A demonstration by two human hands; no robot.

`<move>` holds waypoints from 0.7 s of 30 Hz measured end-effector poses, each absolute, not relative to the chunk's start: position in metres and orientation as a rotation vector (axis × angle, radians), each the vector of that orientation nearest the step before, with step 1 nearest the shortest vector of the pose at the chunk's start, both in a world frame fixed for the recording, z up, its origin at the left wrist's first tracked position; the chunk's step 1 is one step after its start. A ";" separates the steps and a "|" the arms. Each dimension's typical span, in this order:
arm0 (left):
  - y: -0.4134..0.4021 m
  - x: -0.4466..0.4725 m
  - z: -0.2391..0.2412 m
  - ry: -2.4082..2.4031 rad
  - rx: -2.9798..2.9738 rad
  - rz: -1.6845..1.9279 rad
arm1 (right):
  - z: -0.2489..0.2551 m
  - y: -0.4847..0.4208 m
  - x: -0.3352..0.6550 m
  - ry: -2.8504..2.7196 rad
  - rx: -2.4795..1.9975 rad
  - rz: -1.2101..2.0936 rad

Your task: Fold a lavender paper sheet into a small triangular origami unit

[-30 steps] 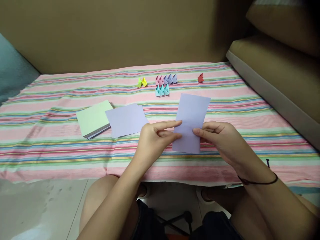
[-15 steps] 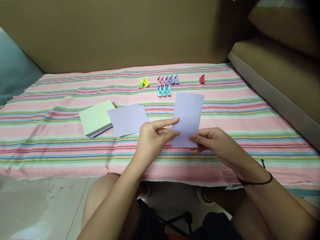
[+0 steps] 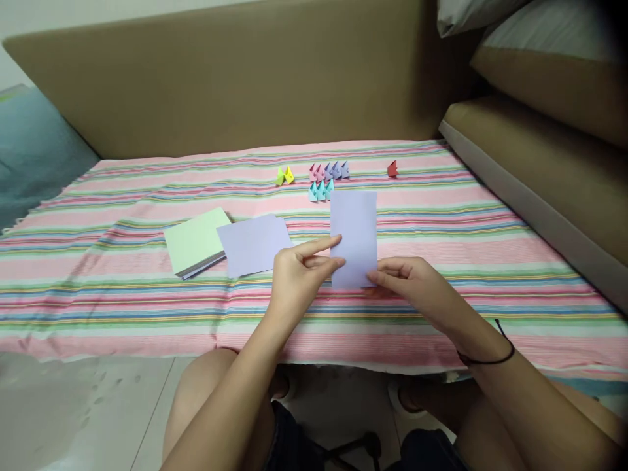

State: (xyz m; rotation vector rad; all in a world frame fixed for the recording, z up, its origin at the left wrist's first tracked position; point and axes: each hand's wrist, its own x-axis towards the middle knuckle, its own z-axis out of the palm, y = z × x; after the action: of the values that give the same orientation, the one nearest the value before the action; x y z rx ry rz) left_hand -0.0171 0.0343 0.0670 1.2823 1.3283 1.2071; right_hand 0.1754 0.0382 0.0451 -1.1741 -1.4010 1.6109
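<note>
Lilac paper [image 3: 354, 226] between hands, long axis pointing away; left hand [image 3: 297, 281] thumb/forefinger parted at left edge, pinch unclear; right hand [image 3: 417, 284] pinches near right corner.

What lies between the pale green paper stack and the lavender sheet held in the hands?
In the head view, loose lavender paper lies on the striped cloth beside the green stack; then comes the left hand, touching the held sheet.
</note>
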 end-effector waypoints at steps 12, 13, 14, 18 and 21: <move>0.035 0.004 0.043 1.286 1.180 1.366 | 0.043 0.048 0.154 -0.851 -1.026 1.383; 0.035 0.005 0.042 1.280 1.176 1.367 | 0.042 0.048 0.152 -0.849 -1.020 1.353; 0.034 0.007 0.041 1.271 1.170 1.370 | 0.042 0.048 0.151 -0.843 -1.028 1.313; 0.034 0.011 0.036 1.246 1.162 1.415 | 0.038 0.052 0.149 -0.871 -1.021 1.247; 0.035 0.013 0.031 1.265 1.183 1.448 | 0.035 0.056 0.150 -0.895 -1.033 1.238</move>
State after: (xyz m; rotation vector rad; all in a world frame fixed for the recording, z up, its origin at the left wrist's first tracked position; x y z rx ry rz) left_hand 0.0132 0.0348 0.0313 1.1827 1.2651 1.4481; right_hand 0.1501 0.0558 0.0349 -1.0327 -0.8954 1.2384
